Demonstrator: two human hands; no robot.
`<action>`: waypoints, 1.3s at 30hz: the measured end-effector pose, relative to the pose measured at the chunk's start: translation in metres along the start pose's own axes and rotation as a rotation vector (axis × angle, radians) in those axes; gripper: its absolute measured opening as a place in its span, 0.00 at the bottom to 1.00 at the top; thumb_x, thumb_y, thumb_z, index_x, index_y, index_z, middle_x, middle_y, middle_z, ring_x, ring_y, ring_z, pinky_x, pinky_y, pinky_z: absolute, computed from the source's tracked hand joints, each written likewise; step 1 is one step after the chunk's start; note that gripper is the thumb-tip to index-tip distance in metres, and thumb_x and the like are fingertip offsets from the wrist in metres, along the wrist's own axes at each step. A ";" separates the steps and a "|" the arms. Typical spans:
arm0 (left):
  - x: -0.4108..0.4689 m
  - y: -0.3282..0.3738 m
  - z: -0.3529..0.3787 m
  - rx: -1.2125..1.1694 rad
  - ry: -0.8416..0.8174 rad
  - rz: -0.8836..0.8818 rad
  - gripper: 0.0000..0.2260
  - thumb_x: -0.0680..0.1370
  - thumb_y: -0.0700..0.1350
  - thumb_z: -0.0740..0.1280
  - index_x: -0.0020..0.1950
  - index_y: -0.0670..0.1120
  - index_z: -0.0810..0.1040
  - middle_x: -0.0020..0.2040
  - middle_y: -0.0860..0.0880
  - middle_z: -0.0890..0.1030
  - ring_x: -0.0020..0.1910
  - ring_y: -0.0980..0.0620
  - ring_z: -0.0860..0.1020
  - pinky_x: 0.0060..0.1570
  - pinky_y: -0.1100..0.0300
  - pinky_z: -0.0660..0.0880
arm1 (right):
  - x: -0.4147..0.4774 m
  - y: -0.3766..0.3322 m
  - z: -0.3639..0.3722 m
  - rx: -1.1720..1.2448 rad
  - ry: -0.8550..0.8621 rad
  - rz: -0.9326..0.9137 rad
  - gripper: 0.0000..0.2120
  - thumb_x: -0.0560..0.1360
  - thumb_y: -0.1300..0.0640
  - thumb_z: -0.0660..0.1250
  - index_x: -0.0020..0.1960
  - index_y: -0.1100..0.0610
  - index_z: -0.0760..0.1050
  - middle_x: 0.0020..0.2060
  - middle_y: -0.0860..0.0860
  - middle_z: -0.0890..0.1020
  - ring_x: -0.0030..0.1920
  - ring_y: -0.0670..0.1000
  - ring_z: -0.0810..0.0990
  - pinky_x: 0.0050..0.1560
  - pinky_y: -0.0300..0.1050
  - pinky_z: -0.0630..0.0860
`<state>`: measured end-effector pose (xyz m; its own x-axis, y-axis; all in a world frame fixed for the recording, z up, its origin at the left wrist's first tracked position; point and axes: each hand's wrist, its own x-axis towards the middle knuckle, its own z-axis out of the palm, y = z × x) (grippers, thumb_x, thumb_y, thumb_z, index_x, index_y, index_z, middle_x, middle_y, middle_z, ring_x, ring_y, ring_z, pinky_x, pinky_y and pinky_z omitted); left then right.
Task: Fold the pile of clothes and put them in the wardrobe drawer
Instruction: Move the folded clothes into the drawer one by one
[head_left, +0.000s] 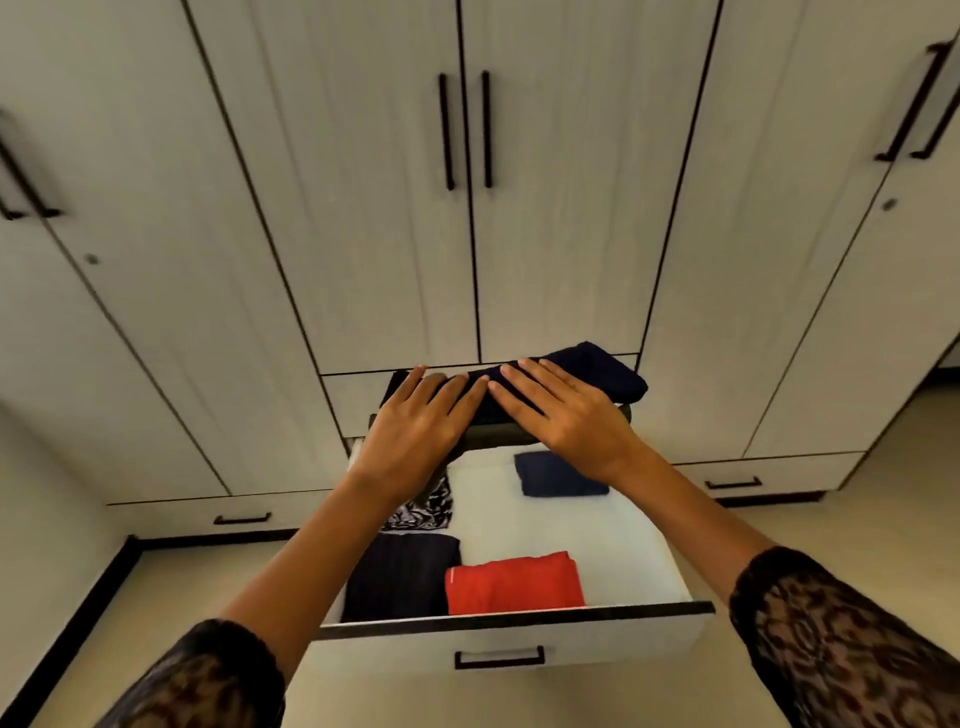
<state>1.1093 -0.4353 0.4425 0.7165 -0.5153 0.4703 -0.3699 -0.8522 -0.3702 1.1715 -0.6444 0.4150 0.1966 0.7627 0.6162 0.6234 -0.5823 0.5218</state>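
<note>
Lace-patterned dark sleeves at bottom, left sleeve (208, 675) and right sleeve (831, 639), forearms bare. Beige floor (831, 519), black skirting (67, 623) along the left wall. Open drawer (597, 644) pulled out toward the camera, white front, black handle (500, 659), white inside. In it, nearest: red folded garment (514, 582) front right, touching black folded garment (400, 577) front left. Behind the black one a black-and-white patterned garment (423, 512), partly under the left forearm. Small navy folded garment (561, 474) lies back right, apart from the red. Over the drawer's back end, left hand (415, 421) and right hand (566, 410) lie flat, fingers straight, fingertips nearly meeting, on a dark navy folded bundle (597, 371); thumbs hidden, grip underneath not visible. Behind: pale wood-grain wardrobe doors (363, 234), all closed, long black bar handles (447, 130). Closed low drawers at left (171, 514) and right (769, 473).
</note>
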 end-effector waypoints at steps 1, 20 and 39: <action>0.011 0.002 0.016 -0.015 -0.001 0.021 0.31 0.62 0.40 0.78 0.64 0.38 0.74 0.57 0.39 0.79 0.53 0.40 0.79 0.59 0.44 0.72 | -0.010 0.006 0.013 0.009 -0.028 0.019 0.20 0.76 0.65 0.57 0.68 0.62 0.69 0.60 0.62 0.77 0.59 0.61 0.78 0.58 0.54 0.76; 0.066 0.064 0.443 -0.418 -0.442 0.168 0.38 0.53 0.35 0.75 0.61 0.40 0.67 0.48 0.42 0.81 0.40 0.41 0.80 0.40 0.51 0.78 | -0.207 -0.005 0.363 0.595 -0.672 0.337 0.38 0.54 0.72 0.77 0.64 0.61 0.74 0.56 0.60 0.80 0.54 0.60 0.81 0.48 0.61 0.79; -0.095 0.122 0.663 -0.441 -0.765 0.038 0.24 0.58 0.34 0.67 0.54 0.39 0.81 0.54 0.38 0.81 0.41 0.41 0.81 0.40 0.53 0.78 | -0.335 -0.140 0.541 0.905 -0.974 0.213 0.37 0.64 0.72 0.70 0.71 0.59 0.66 0.64 0.55 0.75 0.66 0.56 0.73 0.60 0.61 0.70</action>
<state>1.3880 -0.4293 -0.1784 0.8401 -0.4763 -0.2595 -0.4827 -0.8747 0.0428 1.4282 -0.6659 -0.1834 0.5695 0.7897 -0.2281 0.7161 -0.6129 -0.3340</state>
